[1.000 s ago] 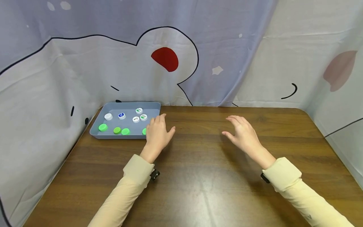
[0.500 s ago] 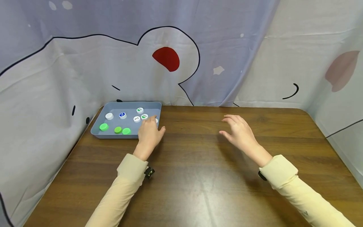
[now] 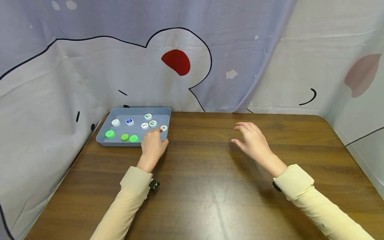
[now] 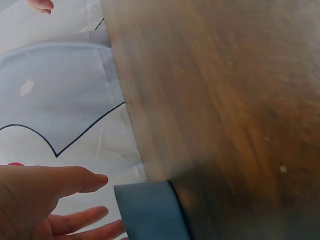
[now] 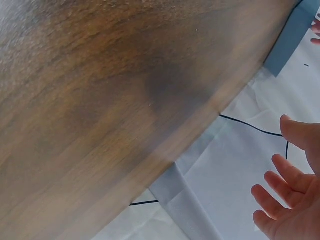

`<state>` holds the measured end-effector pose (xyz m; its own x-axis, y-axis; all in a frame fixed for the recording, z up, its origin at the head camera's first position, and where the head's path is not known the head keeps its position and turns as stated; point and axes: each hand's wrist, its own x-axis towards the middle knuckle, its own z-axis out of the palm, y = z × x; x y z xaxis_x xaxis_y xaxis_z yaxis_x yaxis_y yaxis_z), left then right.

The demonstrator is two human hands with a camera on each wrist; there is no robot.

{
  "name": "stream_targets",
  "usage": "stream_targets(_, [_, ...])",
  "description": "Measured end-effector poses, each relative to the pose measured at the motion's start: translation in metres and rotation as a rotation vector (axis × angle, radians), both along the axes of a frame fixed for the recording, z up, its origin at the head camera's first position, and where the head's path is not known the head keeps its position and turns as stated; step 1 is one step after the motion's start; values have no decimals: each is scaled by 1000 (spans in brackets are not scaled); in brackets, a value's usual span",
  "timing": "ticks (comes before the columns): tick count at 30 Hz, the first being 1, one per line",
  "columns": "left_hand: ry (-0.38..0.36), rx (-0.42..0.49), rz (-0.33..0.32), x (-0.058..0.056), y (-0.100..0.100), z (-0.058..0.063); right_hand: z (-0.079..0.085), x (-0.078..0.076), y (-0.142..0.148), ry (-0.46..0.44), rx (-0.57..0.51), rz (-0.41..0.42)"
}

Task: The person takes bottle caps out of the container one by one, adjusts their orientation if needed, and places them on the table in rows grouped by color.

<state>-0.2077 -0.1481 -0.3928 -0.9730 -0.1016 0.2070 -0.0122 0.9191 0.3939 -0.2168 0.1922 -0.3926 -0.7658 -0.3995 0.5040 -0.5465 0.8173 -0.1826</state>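
Note:
A shallow blue-grey tray [image 3: 105, 144] at the far left of the table holds several round bottle caps. My left hand [image 3: 152, 145] is over its front right part, fingers towards the inside and thumb out by the right front corner. In the left wrist view, the left thumb [image 4: 80, 180] and fingers stand apart with nothing visible between them. Nearest to that hand are a white cap with a brown mark [image 3: 163, 128] and a green cap [image 3: 133, 138]. To the right, my right hand [image 3: 253, 141] hovers above the table, fingers loosely bent and holding nothing.
Other caps in the tray include a plain white cap [image 3: 115, 123], a blue-topped cap [image 3: 130, 122] and a bright green cap [image 3: 110, 134]. The brown wooden table [image 3: 210, 186] spreads around the tray. A patterned curtain [image 3: 228, 50] hangs along its back edge.
My left hand has moved left and slightly towards me over the tray. The brown-marked white cap has come into sight; a green cap near the front right is now hidden. My right hand has barely shifted.

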Motion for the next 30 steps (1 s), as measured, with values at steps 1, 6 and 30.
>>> stream_targets(1, [10, 3, -3, 1, -1, -1, 0, 0, 0, -2, 1, -1])
stream_targets(6, [46, 3, -11, 2, -4, -5, -1, 1, -1, -11, 2, -3])
stream_targets(30, [52, -20, -142, 0, -3, -13, -10, 1, -6, -59, 6, -4])
